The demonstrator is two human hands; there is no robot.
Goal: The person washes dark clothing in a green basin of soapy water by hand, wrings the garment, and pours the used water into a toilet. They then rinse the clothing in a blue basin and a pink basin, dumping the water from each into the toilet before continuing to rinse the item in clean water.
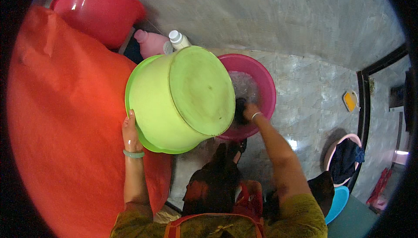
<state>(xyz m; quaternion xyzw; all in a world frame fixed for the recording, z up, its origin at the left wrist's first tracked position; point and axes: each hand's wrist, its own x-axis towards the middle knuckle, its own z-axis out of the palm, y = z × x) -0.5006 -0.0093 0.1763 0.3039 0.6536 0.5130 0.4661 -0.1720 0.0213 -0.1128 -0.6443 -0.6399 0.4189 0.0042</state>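
Observation:
My left hand (131,132), with a green bangle at the wrist, grips the rim of a lime-green plastic basin (192,94). The basin is tipped on its side, its scuffed underside turned up and to the right; its inside is hidden from me. To the right, a dark pink plastic basin (268,84) stands on the floor, partly behind the green one. It holds foamy water (245,83). Inside it my right hand (250,111) is closed at a dark item (240,111), probably wet cloth. The fingertips are hidden.
Left is a large red cover (78,123) beneath a red basin (98,12). A pink bottle (152,43) and a white-capped bottle (179,39) stand by the wall. At right are a pale pink tub (329,153) of dark clothes (343,161), a blue basin (338,203) and a yellow-and-white object (350,101).

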